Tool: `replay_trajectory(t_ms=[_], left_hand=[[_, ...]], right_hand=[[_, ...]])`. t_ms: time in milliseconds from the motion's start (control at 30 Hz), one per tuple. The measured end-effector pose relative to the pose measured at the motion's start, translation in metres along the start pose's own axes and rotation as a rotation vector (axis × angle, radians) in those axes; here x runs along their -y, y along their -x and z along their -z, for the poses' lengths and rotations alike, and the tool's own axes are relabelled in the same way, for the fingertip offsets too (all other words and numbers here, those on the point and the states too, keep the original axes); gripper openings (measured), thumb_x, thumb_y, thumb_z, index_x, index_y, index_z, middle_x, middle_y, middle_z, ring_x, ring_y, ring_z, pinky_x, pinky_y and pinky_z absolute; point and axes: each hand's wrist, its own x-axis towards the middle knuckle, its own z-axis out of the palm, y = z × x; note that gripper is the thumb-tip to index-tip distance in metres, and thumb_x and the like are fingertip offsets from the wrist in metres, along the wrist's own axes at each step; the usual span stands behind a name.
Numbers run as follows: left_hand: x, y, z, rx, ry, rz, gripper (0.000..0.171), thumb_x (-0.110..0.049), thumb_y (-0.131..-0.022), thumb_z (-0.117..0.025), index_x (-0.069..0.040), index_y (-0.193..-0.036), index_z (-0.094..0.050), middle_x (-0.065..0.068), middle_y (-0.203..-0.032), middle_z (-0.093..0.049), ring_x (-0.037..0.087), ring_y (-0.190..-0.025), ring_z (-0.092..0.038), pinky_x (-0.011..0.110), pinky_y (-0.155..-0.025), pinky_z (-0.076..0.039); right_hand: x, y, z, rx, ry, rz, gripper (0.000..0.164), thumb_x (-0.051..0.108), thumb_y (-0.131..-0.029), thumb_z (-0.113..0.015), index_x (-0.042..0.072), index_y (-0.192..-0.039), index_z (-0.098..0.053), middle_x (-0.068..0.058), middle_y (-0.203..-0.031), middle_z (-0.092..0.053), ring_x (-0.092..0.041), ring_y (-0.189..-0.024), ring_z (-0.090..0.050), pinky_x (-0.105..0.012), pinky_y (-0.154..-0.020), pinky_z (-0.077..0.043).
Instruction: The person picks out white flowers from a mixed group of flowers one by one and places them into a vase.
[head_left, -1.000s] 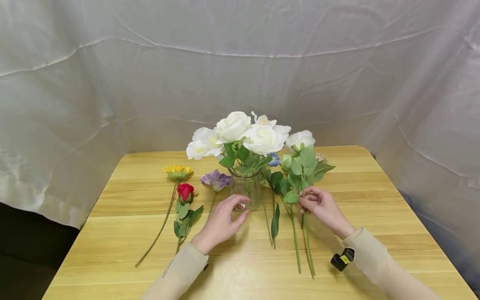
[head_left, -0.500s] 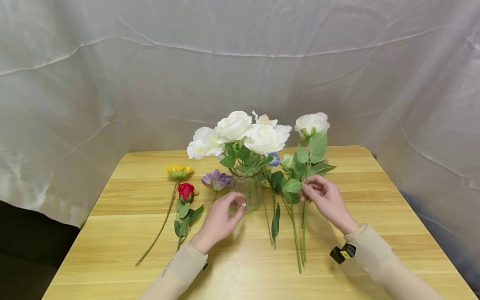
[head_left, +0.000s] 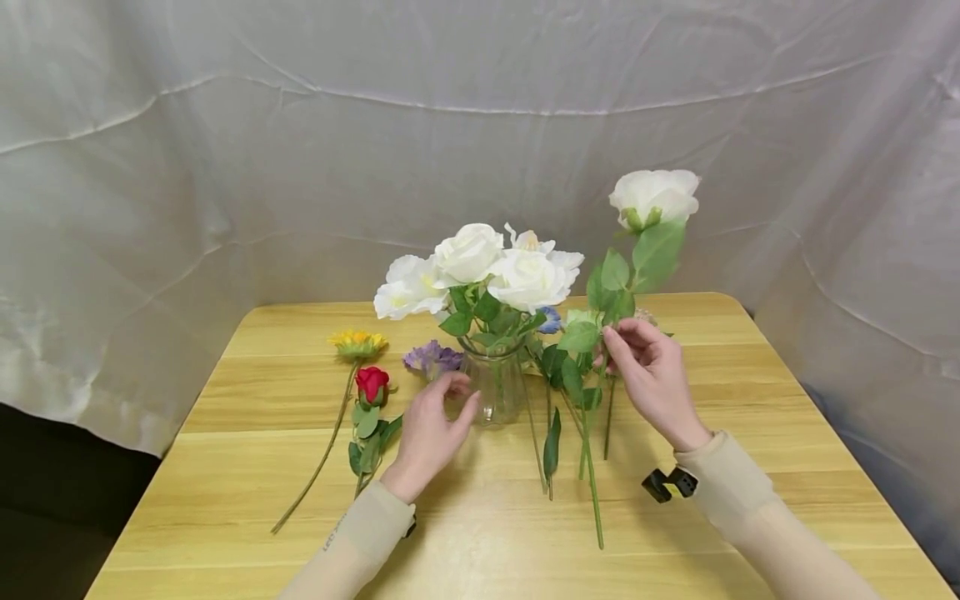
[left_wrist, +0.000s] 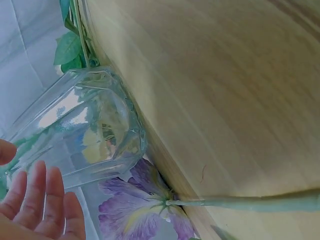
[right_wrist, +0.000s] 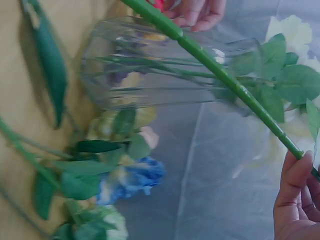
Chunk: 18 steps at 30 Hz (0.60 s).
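Note:
My right hand (head_left: 651, 375) pinches the green stem (right_wrist: 215, 67) of a white rose (head_left: 654, 198) just below its leaves. The bloom is raised above the table at the right, higher than the other flowers. Beside the clear glass vase (head_left: 491, 387), my left hand (head_left: 433, 429) hovers with relaxed, slightly bent fingers and holds nothing; a gap shows between it and the glass in the left wrist view. Several white flowers (head_left: 468, 254) with green leaves stand in the vase, their stems visible through the glass in the right wrist view.
A yellow flower (head_left: 357, 343), a red rose (head_left: 372, 383) and a purple flower (head_left: 432, 358) lie left of the vase. Right of it lie a blue flower (head_left: 549, 320) and leafy stems (head_left: 592, 483). A grey cloth (head_left: 480, 150) hangs behind the wooden table (head_left: 480, 550).
My right hand has lifted the white rose up and slightly right, off the other stems. My left hand has drawn a little left and back from the vase front.

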Motion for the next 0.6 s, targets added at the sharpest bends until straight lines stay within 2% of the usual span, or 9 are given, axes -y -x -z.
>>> replay_trajectory(t_ms=[133,233,367,500,600], left_hand=[[0.001,-0.001,-0.001,-0.034,-0.014,0.005,0.031,-0.026,-0.087,-0.067,-0.009,-0.111,-0.059,0.002,-0.094,-0.063,0.017,-0.082,-0.060,0.030,-0.065,-0.052],[0.002,-0.003,-0.001,-0.051,-0.034,0.002,0.042,-0.031,-0.086,-0.069,-0.008,-0.118,-0.055,0.007,-0.107,-0.061,0.025,-0.087,-0.061,0.033,-0.063,-0.053],[0.002,-0.005,-0.003,-0.038,-0.068,0.012,0.057,-0.038,-0.085,-0.068,-0.008,-0.130,-0.050,0.014,-0.129,-0.054,0.034,-0.109,-0.057,0.045,-0.081,-0.054],[0.003,-0.007,-0.005,0.003,-0.073,0.044,0.068,-0.043,-0.083,-0.069,-0.008,-0.136,-0.045,0.016,-0.135,-0.051,0.036,-0.119,-0.050,0.053,-0.094,-0.045],[0.005,-0.009,-0.006,0.029,-0.070,0.067,0.074,-0.046,-0.081,-0.070,-0.008,-0.139,-0.043,0.015,-0.134,-0.052,0.036,-0.117,-0.052,0.053,-0.094,-0.045]], right_hand=[[0.010,-0.008,-0.004,-0.032,-0.014,0.089,0.014,0.004,-0.095,-0.053,-0.009,-0.094,-0.057,-0.014,-0.077,-0.061,-0.018,-0.063,-0.059,-0.017,-0.055,-0.051],[0.020,-0.014,-0.009,-0.082,-0.039,0.146,0.013,0.000,-0.094,-0.053,-0.012,-0.093,-0.057,-0.013,-0.076,-0.061,-0.013,-0.062,-0.058,-0.017,-0.054,-0.051],[0.033,-0.020,-0.015,-0.141,-0.081,0.214,0.013,-0.001,-0.093,-0.054,-0.014,-0.093,-0.058,-0.018,-0.076,-0.061,-0.014,-0.060,-0.058,-0.017,-0.053,-0.050],[0.044,-0.025,-0.021,-0.174,-0.134,0.275,0.012,-0.003,-0.092,-0.055,-0.015,-0.092,-0.058,-0.022,-0.078,-0.060,-0.016,-0.060,-0.058,-0.018,-0.053,-0.050],[0.050,-0.029,-0.025,-0.193,-0.165,0.318,0.012,-0.005,-0.091,-0.055,-0.017,-0.092,-0.057,-0.022,-0.077,-0.060,-0.015,-0.060,-0.058,-0.018,-0.053,-0.050]])
